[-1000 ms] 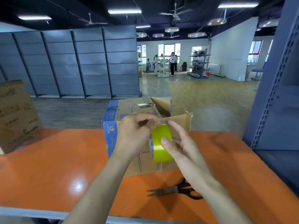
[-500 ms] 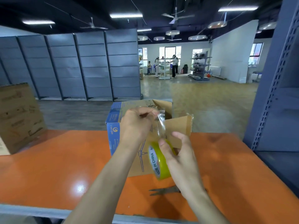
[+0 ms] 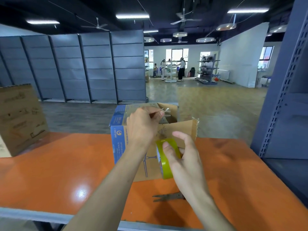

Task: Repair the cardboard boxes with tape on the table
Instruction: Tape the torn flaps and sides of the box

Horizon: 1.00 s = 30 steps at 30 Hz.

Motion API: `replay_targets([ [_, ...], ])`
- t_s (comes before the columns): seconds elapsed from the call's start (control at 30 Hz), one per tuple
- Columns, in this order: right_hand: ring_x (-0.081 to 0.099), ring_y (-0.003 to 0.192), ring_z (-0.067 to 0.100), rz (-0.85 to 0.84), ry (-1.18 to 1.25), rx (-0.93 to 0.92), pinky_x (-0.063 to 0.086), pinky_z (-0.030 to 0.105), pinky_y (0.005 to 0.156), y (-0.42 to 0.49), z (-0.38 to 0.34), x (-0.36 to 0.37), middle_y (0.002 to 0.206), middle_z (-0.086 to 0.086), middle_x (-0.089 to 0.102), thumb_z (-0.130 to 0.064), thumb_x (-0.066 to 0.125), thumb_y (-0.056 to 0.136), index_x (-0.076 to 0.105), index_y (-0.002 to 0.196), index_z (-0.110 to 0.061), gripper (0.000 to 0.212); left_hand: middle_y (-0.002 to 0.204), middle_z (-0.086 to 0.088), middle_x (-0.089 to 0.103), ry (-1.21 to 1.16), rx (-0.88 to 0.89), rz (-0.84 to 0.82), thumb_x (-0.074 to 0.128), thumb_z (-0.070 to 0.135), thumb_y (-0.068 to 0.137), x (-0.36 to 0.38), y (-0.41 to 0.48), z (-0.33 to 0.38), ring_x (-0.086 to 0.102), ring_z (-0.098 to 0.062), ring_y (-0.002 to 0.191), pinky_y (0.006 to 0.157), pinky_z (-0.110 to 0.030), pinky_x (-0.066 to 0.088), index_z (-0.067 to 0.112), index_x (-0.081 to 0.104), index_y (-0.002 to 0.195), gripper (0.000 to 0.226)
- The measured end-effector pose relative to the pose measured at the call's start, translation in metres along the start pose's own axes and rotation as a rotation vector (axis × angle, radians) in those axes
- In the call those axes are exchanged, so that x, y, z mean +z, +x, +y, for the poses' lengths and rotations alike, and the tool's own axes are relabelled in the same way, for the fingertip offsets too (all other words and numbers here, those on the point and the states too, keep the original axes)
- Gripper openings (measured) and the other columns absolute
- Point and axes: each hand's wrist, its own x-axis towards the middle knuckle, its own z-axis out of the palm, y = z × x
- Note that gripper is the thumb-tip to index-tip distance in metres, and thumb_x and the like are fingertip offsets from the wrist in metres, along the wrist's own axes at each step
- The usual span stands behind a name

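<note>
L hand (image 3: 141,129) pinches tape end (image 3: 165,112) over box (image 3: 119,142); R hand (image 3: 184,158) grip holds tape roll (image 3: 166,166) above tabletop (image 3: 58,172).

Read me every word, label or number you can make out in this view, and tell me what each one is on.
Nothing can be quoted with confidence.
Blue-sided box: a round logo and lines of small print, too blurred to read.
Left cardboard box: faint printed words and pictograms, too blurred to read.
Tape roll: nothing legible on the part that shows.
</note>
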Motion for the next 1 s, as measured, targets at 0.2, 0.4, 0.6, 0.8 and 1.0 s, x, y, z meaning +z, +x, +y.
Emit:
replay_targets([
  [0.2, 0.057, 0.121, 0.007, -0.030, -0.009, -0.007, 0.049, 0.035, 0.101, 0.003, -0.006, -0.002, 0.128, -0.022, 0.057, -0.042, 0.061, 0.097, 0.052, 0.130, -0.041, 0.034, 0.087, 0.003, 0.075, 0.063, -0.014, 0.021, 0.064, 0.038, 0.098, 0.001, 0.004, -0.002, 0.066, -0.026, 0.089, 0.073, -0.035, 0.048, 0.029, 0.078, 0.092, 0.018],
  [0.4, 0.056, 0.121, 0.006, -0.014, -0.021, -0.003, 0.047, 0.031, 0.101, 0.006, -0.009, -0.004, 0.129, -0.022, 0.059, -0.042, 0.062, 0.096, 0.055, 0.127, -0.041, 0.032, 0.093, 0.006, 0.076, 0.106, -0.031, -0.003, 0.064, 0.043, 0.097, 0.002, 0.008, -0.002, 0.065, -0.026, 0.092, 0.069, -0.032, 0.044, 0.035, 0.078, 0.096, 0.016],
  [0.6, 0.056, 0.123, 0.006, -0.016, -0.030, -0.002, 0.048, 0.032, 0.102, 0.006, -0.006, -0.004, 0.133, -0.017, 0.061, -0.042, 0.062, 0.096, 0.057, 0.130, -0.037, 0.035, 0.085, 0.002, 0.073, 0.134, -0.004, 0.004, 0.067, 0.038, 0.096, 0.004, 0.009, -0.005, 0.063, -0.029, 0.089, 0.067, -0.032, 0.036, 0.028, 0.078, 0.090, 0.017],
  [0.8, 0.054, 0.123, 0.004, -0.026, -0.015, 0.005, 0.045, 0.026, 0.098, 0.008, -0.002, -0.005, 0.133, -0.018, 0.060, -0.041, 0.062, 0.097, 0.057, 0.131, -0.038, 0.035, 0.075, -0.003, 0.057, 0.274, 0.072, -0.002, 0.064, 0.039, 0.097, 0.012, 0.012, -0.012, 0.046, -0.029, 0.091, 0.082, -0.033, 0.034, 0.022, 0.073, 0.068, 0.035],
  [1.0, 0.050, 0.114, -0.002, -0.022, -0.005, 0.000, 0.041, 0.022, 0.094, 0.009, -0.002, -0.006, 0.132, -0.020, 0.059, -0.041, 0.062, 0.097, 0.057, 0.132, -0.040, 0.035, 0.088, -0.011, 0.062, 0.411, 0.014, -0.066, 0.060, 0.048, 0.097, 0.013, 0.020, -0.012, 0.052, -0.036, 0.107, 0.086, -0.037, 0.041, 0.017, 0.057, 0.069, 0.041],
])
